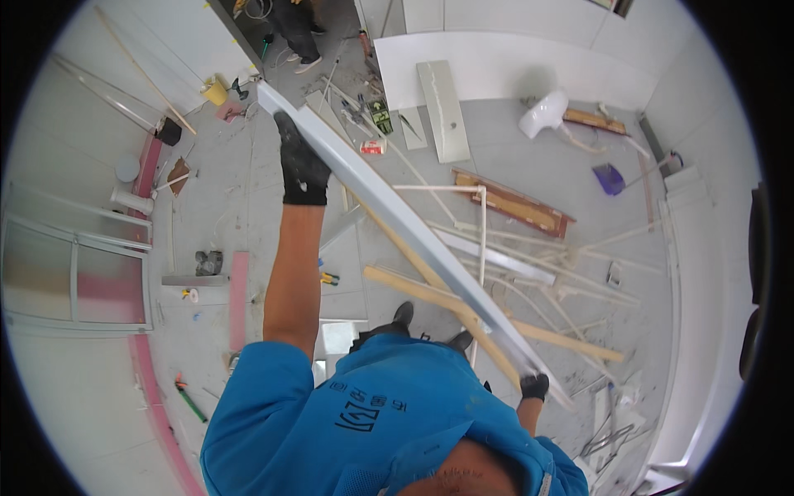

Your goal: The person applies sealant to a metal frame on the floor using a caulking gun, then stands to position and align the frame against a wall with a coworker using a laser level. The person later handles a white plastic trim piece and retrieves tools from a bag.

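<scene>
A long white board [413, 236] with a raw wood-coloured edge runs slantwise in front of me, from the far left to the near right. My left hand [303, 165], in a black glove, is closed on its far end with the arm stretched out. Near the other end, low on the right, my right hand [534, 386] grips the same board, also in a dark glove; its fingers are partly hidden. Below the board lies a pale wooden strip [571, 341] on the floor.
Loose strips and thin white pipes [483, 240] litter the floor on the right. A brown wooden panel [517, 204], a purple dustpan [609, 178] and a white pedestal-like piece [544, 114] lie beyond. Another person's legs [299, 37] stand at the doorway. A glass-panelled frame [76, 277] is at left.
</scene>
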`<move>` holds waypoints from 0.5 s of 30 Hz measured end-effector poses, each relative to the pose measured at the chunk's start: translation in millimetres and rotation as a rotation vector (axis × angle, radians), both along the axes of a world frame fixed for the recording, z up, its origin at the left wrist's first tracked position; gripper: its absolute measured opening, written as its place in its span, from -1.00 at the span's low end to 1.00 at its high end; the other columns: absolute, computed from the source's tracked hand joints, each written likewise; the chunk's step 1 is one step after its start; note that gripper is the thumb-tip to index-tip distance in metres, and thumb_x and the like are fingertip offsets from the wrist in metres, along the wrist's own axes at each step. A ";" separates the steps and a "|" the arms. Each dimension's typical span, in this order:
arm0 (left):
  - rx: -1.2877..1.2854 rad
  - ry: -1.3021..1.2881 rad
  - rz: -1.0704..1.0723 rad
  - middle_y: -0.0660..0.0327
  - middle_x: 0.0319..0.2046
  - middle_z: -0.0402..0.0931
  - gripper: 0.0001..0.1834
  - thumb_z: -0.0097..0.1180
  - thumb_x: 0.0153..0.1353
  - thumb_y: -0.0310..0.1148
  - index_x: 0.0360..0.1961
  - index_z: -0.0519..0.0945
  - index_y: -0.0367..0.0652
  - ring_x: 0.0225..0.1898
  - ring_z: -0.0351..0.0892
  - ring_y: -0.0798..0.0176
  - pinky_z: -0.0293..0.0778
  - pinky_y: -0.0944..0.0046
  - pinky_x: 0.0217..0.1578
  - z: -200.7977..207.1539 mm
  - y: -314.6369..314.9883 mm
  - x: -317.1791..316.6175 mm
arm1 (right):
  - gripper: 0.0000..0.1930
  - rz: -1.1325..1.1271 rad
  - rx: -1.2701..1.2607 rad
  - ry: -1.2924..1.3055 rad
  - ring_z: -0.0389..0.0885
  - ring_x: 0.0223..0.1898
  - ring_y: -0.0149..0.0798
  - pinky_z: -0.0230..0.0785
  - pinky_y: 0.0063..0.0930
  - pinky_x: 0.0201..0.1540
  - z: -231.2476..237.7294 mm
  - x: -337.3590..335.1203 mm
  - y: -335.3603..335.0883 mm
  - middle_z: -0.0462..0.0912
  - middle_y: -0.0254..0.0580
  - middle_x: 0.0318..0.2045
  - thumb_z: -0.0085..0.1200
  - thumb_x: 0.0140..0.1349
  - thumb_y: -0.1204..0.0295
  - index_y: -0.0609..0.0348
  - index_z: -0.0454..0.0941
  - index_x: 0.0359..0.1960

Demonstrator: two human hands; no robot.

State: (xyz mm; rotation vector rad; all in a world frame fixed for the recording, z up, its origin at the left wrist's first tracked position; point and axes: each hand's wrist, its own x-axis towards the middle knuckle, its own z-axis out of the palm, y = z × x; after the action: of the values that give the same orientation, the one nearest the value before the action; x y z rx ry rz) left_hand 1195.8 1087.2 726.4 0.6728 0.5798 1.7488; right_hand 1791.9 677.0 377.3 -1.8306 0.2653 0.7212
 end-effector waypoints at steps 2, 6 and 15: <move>0.044 -0.129 -0.076 0.32 -0.27 0.57 -0.61 0.05 0.31 0.05 -0.05 0.50 0.00 -0.22 0.60 0.24 0.59 0.10 -0.15 -7.4 -13.0 8.9 | -0.50 0.275 -0.049 -0.209 0.56 -0.16 -0.21 0.46 -0.29 -0.04 57.7 -3.0 42.0 0.59 -0.20 -0.17 0.00 0.21 -0.02 0.11 0.47 0.00; 0.076 -0.238 -0.237 0.32 -0.18 0.56 -0.59 0.09 0.30 0.03 0.00 0.50 0.00 -0.13 0.58 0.24 0.58 0.10 -0.08 -18.4 -26.5 29.6 | -0.52 1.037 0.220 -0.584 0.56 -0.19 -0.23 0.46 -0.33 -0.07 225.9 -79.2 195.7 0.59 -0.18 -0.19 0.11 0.19 0.08 0.18 0.48 -0.01; -0.019 0.030 -0.420 0.23 -0.14 0.53 -0.45 0.34 0.13 -0.20 0.06 0.44 -0.23 -0.08 0.54 0.27 0.52 0.23 -0.02 -16.8 -67.6 29.8 | -0.55 2.412 0.415 -0.234 0.55 -0.46 -0.37 0.47 -0.45 -0.35 465.3 -372.6 391.9 0.60 -0.21 -0.40 0.36 0.06 0.28 0.26 0.52 -0.07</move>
State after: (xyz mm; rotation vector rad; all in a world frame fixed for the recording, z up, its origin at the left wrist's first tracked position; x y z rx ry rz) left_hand 1225.6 1019.6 709.6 0.7479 0.4369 1.3416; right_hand 1419.3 1068.9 842.6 -0.9295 -2.3785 1.7081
